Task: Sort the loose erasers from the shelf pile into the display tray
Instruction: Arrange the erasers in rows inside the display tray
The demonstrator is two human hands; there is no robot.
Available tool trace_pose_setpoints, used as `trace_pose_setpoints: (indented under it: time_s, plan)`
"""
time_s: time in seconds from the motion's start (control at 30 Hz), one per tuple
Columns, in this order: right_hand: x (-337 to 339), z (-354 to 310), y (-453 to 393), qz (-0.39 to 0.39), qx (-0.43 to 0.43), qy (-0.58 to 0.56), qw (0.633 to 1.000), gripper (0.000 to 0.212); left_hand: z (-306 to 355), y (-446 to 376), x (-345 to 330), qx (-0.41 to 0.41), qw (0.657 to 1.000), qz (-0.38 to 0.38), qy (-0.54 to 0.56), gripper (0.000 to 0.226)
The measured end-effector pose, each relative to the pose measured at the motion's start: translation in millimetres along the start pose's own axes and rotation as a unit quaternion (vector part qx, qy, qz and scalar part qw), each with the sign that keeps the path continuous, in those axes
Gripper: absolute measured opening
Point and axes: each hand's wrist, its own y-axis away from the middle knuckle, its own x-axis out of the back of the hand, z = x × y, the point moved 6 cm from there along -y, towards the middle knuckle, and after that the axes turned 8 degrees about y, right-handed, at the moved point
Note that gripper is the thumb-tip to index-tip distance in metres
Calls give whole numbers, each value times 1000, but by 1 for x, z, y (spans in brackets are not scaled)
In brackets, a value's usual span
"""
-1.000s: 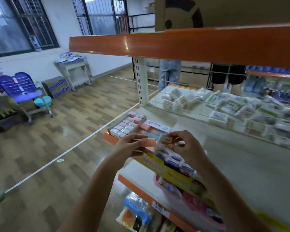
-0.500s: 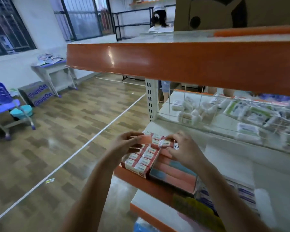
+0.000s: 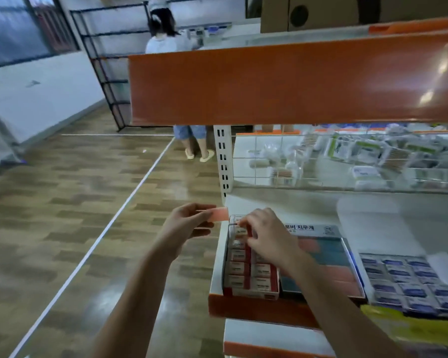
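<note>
The white shelf (image 3: 373,210) carries an orange front lip, with a second orange-faced shelf (image 3: 282,83) directly above it. A wire grid divider (image 3: 321,161) backs the deck; blurred packets lie behind it. Wood-pattern floor (image 3: 75,202) with a white line runs open to the left, where another person (image 3: 166,37) stands at a black rack well away.

At the shelf's left front corner sits the display tray (image 3: 251,293), holding rows of red-and-white boxed erasers (image 3: 238,267). Just right is a box of pink and teal slabs (image 3: 329,259), then a box of blue-labelled erasers (image 3: 404,280).

The left hand (image 3: 186,223), off the shelf edge, pinches a pink eraser (image 3: 219,213) between thumb and fingers. The right hand (image 3: 267,233) is over the tray's far end, fingers curled on a small eraser (image 3: 237,221).
</note>
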Motion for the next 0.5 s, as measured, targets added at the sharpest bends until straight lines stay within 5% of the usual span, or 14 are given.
trace_pose_setpoints:
  time_s: [0.5]
  plan:
    - [6,9,12,68,-84,35,994,36,-5,-19,-35,9,994,-104,-31,12]
